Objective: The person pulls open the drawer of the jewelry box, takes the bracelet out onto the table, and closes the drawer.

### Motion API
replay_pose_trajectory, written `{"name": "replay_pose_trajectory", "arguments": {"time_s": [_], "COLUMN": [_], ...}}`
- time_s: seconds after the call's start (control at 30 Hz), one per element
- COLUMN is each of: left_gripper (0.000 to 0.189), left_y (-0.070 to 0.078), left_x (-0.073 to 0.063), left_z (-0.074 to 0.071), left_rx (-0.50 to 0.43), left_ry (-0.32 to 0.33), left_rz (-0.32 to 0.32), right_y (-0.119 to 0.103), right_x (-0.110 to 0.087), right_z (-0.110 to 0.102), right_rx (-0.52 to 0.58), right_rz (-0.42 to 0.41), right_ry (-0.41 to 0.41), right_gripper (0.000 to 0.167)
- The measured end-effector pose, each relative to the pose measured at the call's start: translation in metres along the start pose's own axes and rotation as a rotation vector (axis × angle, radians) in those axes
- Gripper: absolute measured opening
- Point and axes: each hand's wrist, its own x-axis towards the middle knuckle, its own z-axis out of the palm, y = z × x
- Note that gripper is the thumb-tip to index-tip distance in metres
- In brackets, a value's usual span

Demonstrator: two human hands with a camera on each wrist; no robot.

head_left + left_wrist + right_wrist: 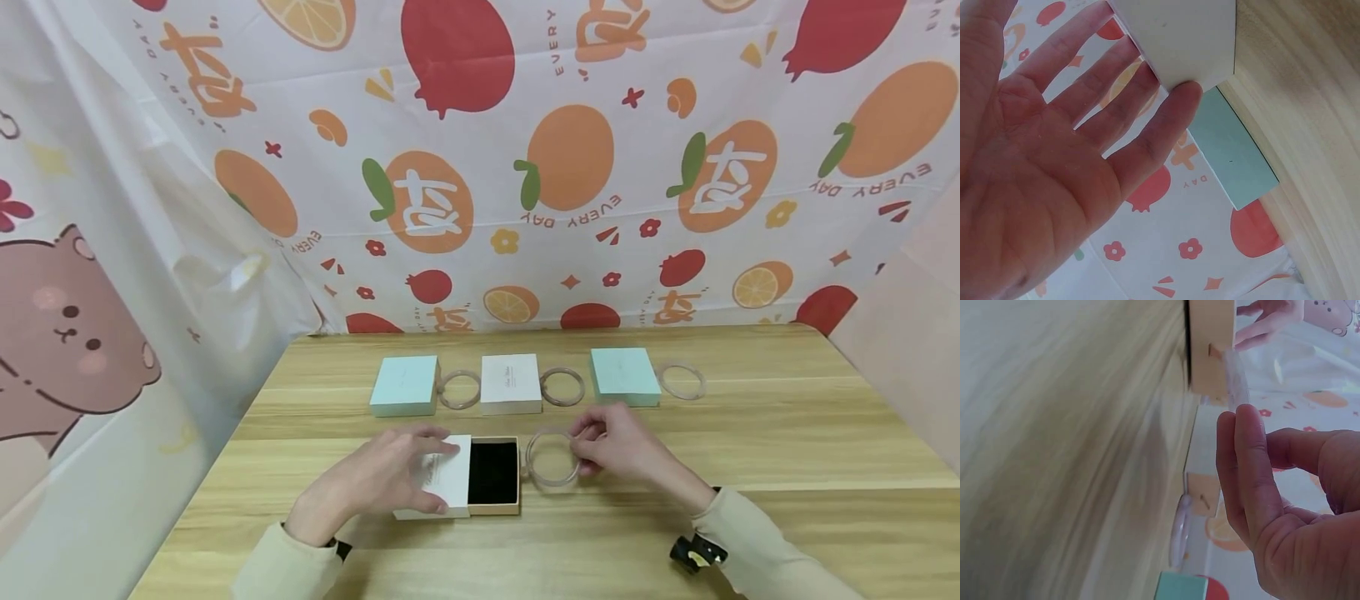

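A white sliding gift box (452,475) lies near the table's front, its tray (494,510) drawn partway out to the right, showing a black lining. My left hand (392,471) holds the white sleeve from the left, thumb toward the near side and index toward the far side. In the left wrist view, the little fingertip touches the box's end (1175,44). My right hand (613,442) pinches a clear bangle (552,482) by its right edge, just right of the tray. The right wrist view shows the bangle (1238,381) edge-on at the fingertips.
Along the back stand a mint box (405,383), a white box (511,385) and another mint box (625,372). Beside each lies a clear bangle, at left (459,405), middle (562,403) and right (682,397). A fruit-print cloth (480,208) hangs behind the table.
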Motion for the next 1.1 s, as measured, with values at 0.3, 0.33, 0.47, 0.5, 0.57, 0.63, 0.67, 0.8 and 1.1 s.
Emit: {"name": "replay_pose_trajectory", "arguments": {"time_s": [0.3,0.33,0.47,0.5,0.57,0.63,0.67,0.8,1.1], "left_gripper": [0.063,0.063,0.063,0.063,0.064,0.064,0.065,0.065,0.065], "left_y": [0.000,0.001,0.001,0.001,0.001,0.002,0.002,0.002,0.000], "left_x": [0.000,0.000,0.000,0.000,0.000,-0.001,-0.001,-0.001,0.001], "left_z": [0.000,0.000,0.000,0.000,0.000,0.000,0.000,0.000,0.000], "left_rx": [0.003,0.003,0.000,-0.001,-0.001,-0.001,0.000,-0.001,-0.002], "left_ry": [0.000,-0.001,-0.001,-0.002,-0.003,-0.004,-0.004,-0.006,-0.008], "left_rz": [0.011,0.010,0.002,0.000,-0.006,-0.013,-0.015,-0.023,-0.015], "right_y": [0.013,0.014,0.017,0.018,0.018,0.018,0.018,0.020,0.018], "right_x": [0.000,0.000,0.001,0.001,0.001,0.001,0.001,0.003,0.008], "right_z": [-0.001,-0.001,0.001,0.001,0.002,0.002,0.002,0.002,0.000], "right_rx": [-0.057,-0.057,-0.066,-0.068,-0.075,-0.100,-0.112,-0.187,-0.384], "right_rz": [0.005,0.004,0.012,0.017,0.032,0.040,0.042,0.027,-0.075], "right_ry": [-0.003,-0.007,-0.007,-0.007,0.002,0.017,0.023,0.042,0.118], "right_gripper": [0.010,0.010,0.009,0.009,0.008,0.007,0.007,0.002,0.007]}}
